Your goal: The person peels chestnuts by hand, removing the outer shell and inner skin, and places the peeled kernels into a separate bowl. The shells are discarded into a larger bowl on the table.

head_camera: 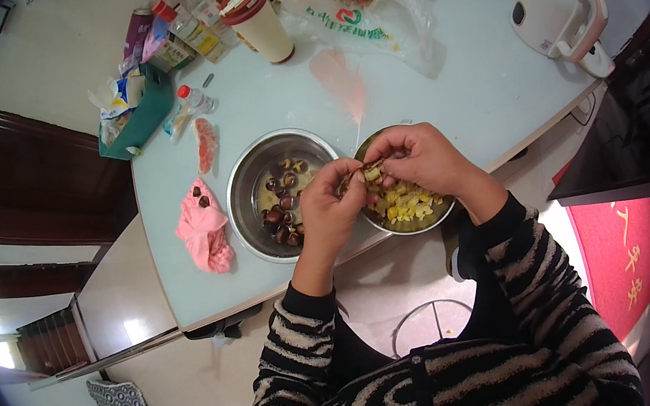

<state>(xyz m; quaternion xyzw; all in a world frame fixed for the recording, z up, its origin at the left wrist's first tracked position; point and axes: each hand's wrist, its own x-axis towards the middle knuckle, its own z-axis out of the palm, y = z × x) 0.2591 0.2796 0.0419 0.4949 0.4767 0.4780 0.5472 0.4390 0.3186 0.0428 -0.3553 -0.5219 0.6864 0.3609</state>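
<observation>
Both of my hands meet above the inner edges of two metal bowls. Between the fingertips is a partly shelled chestnut (371, 173), with pale flesh showing. My left hand (334, 199) pinches it and a piece of brown shell from the left; my right hand (417, 157) grips it from the right. Under my left hand, the larger steel bowl (243, 214) holds several dark brown chestnuts (283, 202), some with split shells. The smaller bowl (421, 230), partly covered by my right hand, contains yellow chestnut pieces (411, 201).
A pink cloth (206, 237) with dark chestnuts on it lies left of the bowls, below a pomelo segment (206, 145). Beyond are a pink feather (340, 81), a lidded cup (262, 26), a plastic bag (358, 32), bottles and a green bin (147, 118). A white kettle (545, 7) stands far right.
</observation>
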